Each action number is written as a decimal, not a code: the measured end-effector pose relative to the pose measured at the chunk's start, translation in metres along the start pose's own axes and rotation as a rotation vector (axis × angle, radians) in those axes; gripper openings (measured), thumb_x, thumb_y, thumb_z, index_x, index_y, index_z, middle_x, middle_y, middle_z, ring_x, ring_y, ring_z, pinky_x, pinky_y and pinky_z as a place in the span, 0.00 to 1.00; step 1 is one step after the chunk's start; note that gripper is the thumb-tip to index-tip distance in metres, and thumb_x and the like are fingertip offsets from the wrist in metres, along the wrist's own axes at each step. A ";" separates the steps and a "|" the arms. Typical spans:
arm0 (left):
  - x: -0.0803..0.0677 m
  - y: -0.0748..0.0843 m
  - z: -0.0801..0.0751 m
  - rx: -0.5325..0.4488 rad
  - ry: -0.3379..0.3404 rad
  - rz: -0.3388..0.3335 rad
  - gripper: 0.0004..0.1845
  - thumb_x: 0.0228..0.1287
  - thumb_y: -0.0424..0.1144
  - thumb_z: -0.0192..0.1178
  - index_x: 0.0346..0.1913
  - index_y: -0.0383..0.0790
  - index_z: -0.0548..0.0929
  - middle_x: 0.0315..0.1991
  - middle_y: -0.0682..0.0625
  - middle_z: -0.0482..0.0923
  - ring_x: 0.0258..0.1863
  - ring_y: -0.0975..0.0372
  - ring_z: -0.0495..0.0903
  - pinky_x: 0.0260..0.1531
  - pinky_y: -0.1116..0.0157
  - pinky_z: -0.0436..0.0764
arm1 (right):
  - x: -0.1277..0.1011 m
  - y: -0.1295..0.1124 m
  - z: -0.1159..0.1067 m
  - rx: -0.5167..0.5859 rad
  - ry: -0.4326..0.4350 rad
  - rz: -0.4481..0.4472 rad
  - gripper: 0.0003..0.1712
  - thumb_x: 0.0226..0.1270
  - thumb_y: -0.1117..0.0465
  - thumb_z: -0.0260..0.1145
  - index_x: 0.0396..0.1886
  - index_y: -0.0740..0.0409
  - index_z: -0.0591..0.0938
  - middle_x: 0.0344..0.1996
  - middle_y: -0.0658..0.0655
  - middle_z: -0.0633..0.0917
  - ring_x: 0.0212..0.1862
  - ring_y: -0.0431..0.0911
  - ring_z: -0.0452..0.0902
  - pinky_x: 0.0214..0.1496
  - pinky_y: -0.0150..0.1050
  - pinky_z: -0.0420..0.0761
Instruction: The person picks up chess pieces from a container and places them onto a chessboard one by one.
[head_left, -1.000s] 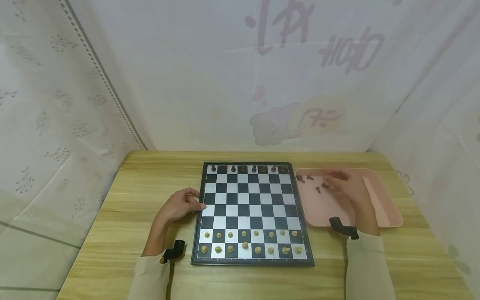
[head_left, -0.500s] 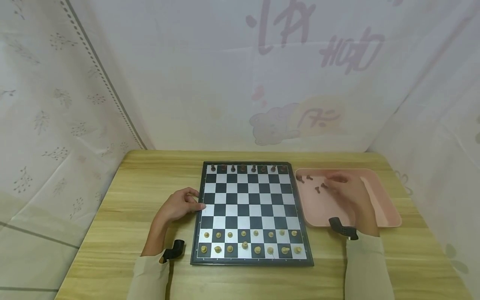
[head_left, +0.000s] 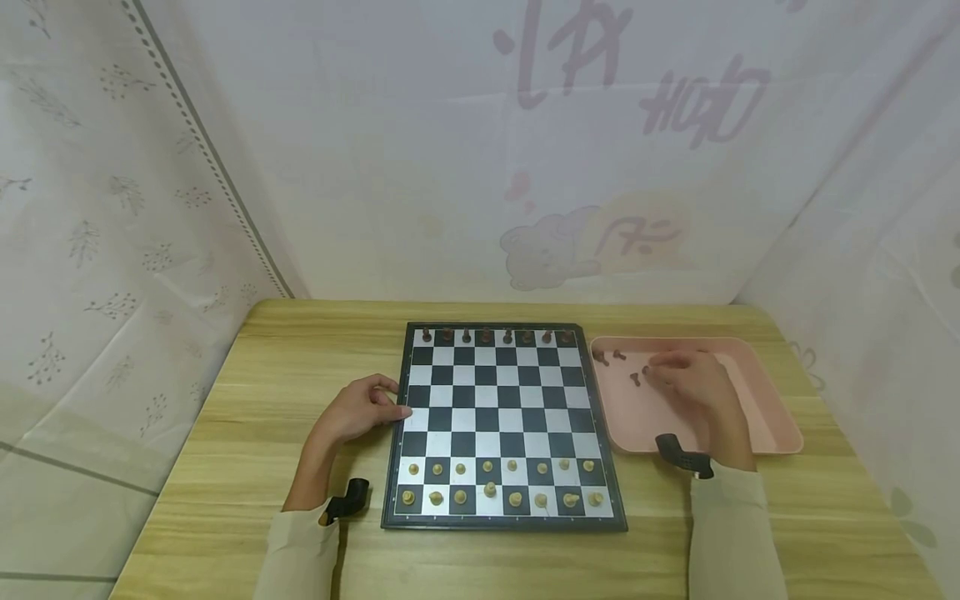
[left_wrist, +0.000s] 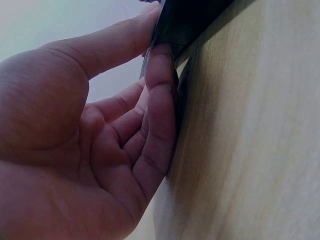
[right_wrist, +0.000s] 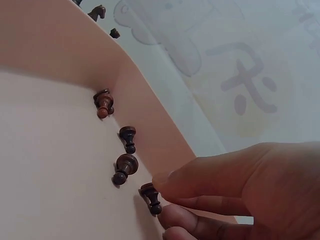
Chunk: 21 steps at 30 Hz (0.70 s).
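In the head view, the chessboard (head_left: pixel 487 398) lies open on the wooden worktop (head_left: pixel 270 417), a row of dark pieces (head_left: pixel 486 337) along its far edge and two rows of pale pieces (head_left: pixel 490 490) along its near edge. The left hand (head_left: pixel 363 408) is at the board's left edge, thumb laid over the rim. To the right of the board is the pink tray (head_left: pixel 652 425); the right hand (head_left: pixel 697 379) reaches into it, fingertips drawn close together at one of the small dark pieces there.

In the left wrist view, the left hand grips the dark edge of the board narrowly, thumb above and a bent finger at its side; the other fingers curl loosely.

In the right wrist view, the right hand pinches a dark pawn (right_wrist: pixel 151 198), its thumb touching the base and another fingertip beside the head. The pawn tilts, head downward in this view. More dark pawns (right_wrist: pixel 125 170) lie near it, along the tray wall.
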<state>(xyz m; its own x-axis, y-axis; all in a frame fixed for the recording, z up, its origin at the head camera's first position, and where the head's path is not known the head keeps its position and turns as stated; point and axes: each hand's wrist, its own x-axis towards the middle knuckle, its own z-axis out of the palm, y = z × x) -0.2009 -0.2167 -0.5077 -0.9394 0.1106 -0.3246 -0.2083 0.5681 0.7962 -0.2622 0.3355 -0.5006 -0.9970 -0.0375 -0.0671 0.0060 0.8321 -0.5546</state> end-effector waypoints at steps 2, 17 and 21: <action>0.000 0.000 0.000 -0.001 0.001 0.001 0.28 0.67 0.42 0.80 0.63 0.30 0.82 0.36 0.46 0.87 0.39 0.53 0.80 0.43 0.57 0.75 | 0.000 0.000 0.000 -0.010 0.001 -0.024 0.17 0.77 0.59 0.72 0.53 0.70 0.90 0.56 0.73 0.87 0.52 0.66 0.79 0.51 0.52 0.75; 0.000 0.000 0.002 -0.016 0.015 0.012 0.27 0.66 0.40 0.81 0.60 0.30 0.83 0.35 0.45 0.85 0.38 0.53 0.80 0.43 0.57 0.75 | -0.002 -0.003 0.002 -0.009 -0.018 0.035 0.16 0.73 0.60 0.75 0.52 0.69 0.91 0.69 0.80 0.76 0.67 0.76 0.70 0.66 0.71 0.68; 0.000 0.000 0.002 -0.018 0.015 0.013 0.27 0.66 0.40 0.81 0.61 0.30 0.83 0.35 0.46 0.85 0.38 0.53 0.79 0.43 0.57 0.75 | -0.002 -0.002 0.002 -0.014 -0.026 0.062 0.17 0.74 0.60 0.74 0.52 0.70 0.90 0.72 0.81 0.73 0.69 0.77 0.68 0.67 0.71 0.67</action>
<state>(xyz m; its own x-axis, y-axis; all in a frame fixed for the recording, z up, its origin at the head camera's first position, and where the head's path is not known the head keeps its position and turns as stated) -0.2006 -0.2154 -0.5090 -0.9459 0.1054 -0.3068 -0.2011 0.5518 0.8094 -0.2603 0.3325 -0.5010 -0.9925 0.0006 -0.1224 0.0668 0.8409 -0.5371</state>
